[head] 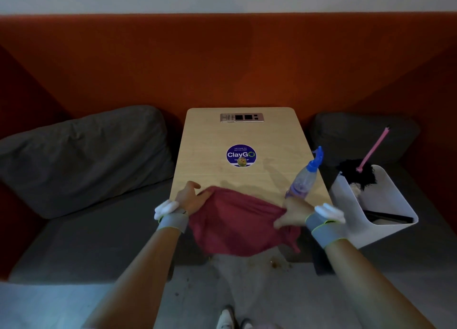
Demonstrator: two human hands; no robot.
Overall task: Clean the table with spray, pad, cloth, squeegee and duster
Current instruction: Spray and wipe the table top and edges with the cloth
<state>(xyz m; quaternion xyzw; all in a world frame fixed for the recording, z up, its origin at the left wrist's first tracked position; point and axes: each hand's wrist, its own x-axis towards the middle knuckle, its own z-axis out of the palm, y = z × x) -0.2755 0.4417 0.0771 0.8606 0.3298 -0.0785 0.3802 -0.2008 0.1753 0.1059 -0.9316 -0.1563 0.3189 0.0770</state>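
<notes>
A dark pink cloth hangs stretched over the near edge of the light wooden table. My left hand grips its left edge and my right hand grips its right edge. A clear spray bottle with a blue nozzle stands on the table just beyond my right hand. A black duster with a pink handle pokes out of the white caddy to the right. A dark flat tool lies in the caddy's near part; I cannot tell what it is.
A round blue sticker marks the table's middle and a metal socket panel sits near its far end. Grey cushions line the benches on both sides, with an orange wall behind. Crumbs dot the floor under the table's near edge.
</notes>
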